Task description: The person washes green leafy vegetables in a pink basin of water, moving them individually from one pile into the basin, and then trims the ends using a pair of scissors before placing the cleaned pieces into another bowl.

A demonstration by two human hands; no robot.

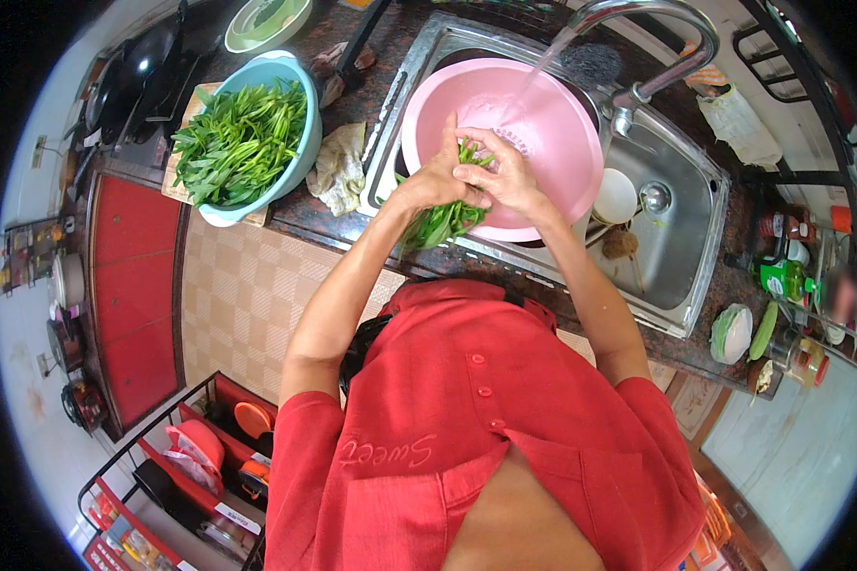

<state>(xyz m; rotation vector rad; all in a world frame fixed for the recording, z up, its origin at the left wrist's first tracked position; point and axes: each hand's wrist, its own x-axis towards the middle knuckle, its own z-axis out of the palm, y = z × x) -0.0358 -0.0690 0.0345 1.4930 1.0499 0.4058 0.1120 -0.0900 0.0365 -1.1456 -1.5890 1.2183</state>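
Note:
Both hands grip one bunch of leafy green vegetables above the near-left rim of a pink plastic basin. My left hand wraps the bunch from the left, its index finger pointing away from me. From the right, the fingers of my right hand close around the stem ends. The leaves hang down over the basin's near rim. Water runs from the chrome faucet into the basin, which sits over the left bowl of the steel sink. Farther left, a blue basin holds a heap of similar greens.
The right sink bowl holds a white bowl and a brown scrubber. A crumpled rag lies between the blue basin and the sink. A cucumber and a green detergent bottle are at the right.

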